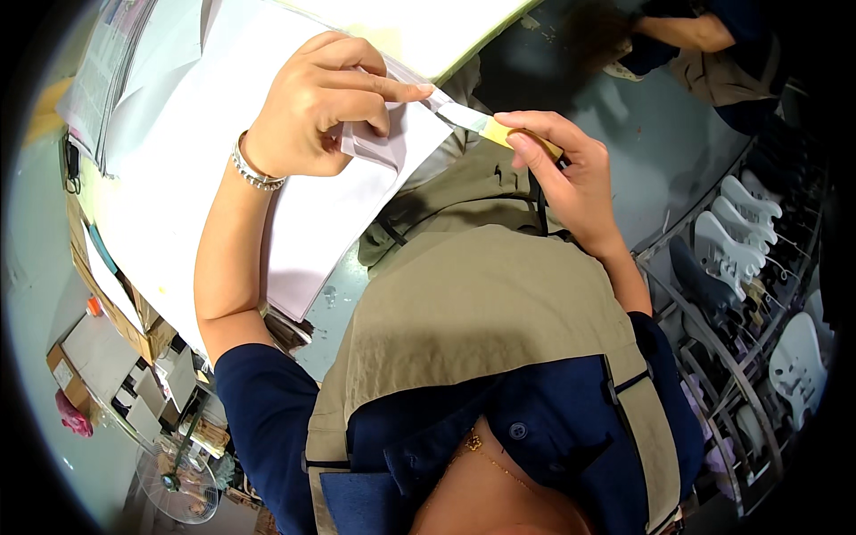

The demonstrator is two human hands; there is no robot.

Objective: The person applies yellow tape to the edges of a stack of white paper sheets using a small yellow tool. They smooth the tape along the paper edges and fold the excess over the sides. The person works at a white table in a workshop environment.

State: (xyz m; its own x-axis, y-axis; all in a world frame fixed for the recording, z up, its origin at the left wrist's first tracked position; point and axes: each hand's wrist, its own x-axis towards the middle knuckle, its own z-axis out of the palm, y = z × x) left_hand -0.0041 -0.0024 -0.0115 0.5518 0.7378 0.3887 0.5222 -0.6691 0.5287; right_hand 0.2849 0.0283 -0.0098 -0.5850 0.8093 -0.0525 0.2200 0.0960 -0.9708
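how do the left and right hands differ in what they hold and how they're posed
The left hand pinches a small pale folded piece, forefinger stretched out; the right hand grips a yellow-handled blade. The left wrist wears a silver bracelet; the right wrist is bare. Both are raised over the tan apron.

**Around the workbench**

We see a large white sheet (178, 152) spread over the table, with a stack of printed papers (107, 71) at its far left corner. Cardboard boxes (98, 357) sit on the floor at lower left, beside a small fan (178, 486). On our right, a metal rack (749, 374) holds white guitar bodies (736, 236). Another person (704, 45) crouches on the grey floor at upper right. We wear a khaki apron (481, 312).
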